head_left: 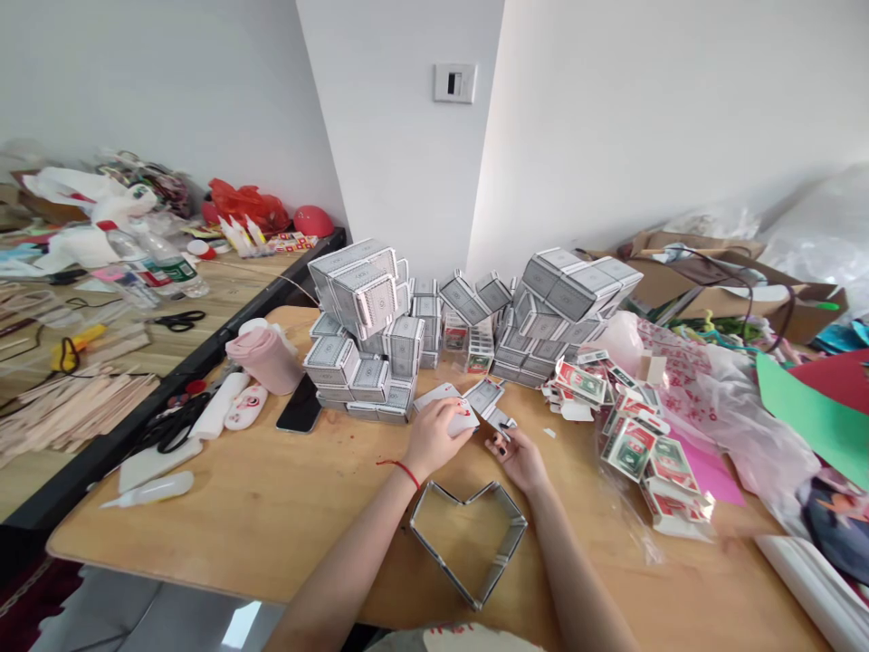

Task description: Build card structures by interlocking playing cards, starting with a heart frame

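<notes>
My left hand [433, 436], with a red string at the wrist, is closed over a white-faced playing card [465, 423]. More cards [429, 396] lie flat beyond its fingers. Just to the right, my right hand [521, 460] pinches a grey-backed card [501, 420] between thumb and fingers. Another grey-patterned card piece [483, 395] lies beside it, close to both hands. Between my forearms, a heart-shaped frame [514, 546] built from folded cards stands on edge on the wooden table [272, 516]. What lies under my left palm is hidden.
Grey card-built blocks are stacked left [359, 290] and right [563, 290] near the wall. Opened card boxes [631, 444] spread at right beside plastic bags. A phone [300, 405], pink cloth roll [266, 355], black scissors [177, 424] and glue bottle [155, 489] lie left.
</notes>
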Motion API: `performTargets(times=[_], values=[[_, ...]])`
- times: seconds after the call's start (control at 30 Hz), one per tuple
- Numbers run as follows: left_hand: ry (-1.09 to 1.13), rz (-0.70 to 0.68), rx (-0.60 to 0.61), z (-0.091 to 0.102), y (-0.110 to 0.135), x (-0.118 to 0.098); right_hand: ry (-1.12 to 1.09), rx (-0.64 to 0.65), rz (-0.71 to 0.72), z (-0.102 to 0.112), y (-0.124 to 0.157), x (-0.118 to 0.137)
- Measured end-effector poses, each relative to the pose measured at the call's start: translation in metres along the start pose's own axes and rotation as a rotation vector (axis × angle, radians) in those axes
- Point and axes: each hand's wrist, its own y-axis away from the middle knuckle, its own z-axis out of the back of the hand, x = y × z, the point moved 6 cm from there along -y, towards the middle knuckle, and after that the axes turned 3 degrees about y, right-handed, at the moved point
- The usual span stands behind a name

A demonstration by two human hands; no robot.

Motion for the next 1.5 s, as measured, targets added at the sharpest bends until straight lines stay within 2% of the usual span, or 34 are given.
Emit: performTargets(times=[1.5], values=[[-0.065,0.035,0.067,-0.0033,-0.0024,0.0001,0.012,0.046,0.008,-0.0032,-0.0011,-0.0007]])
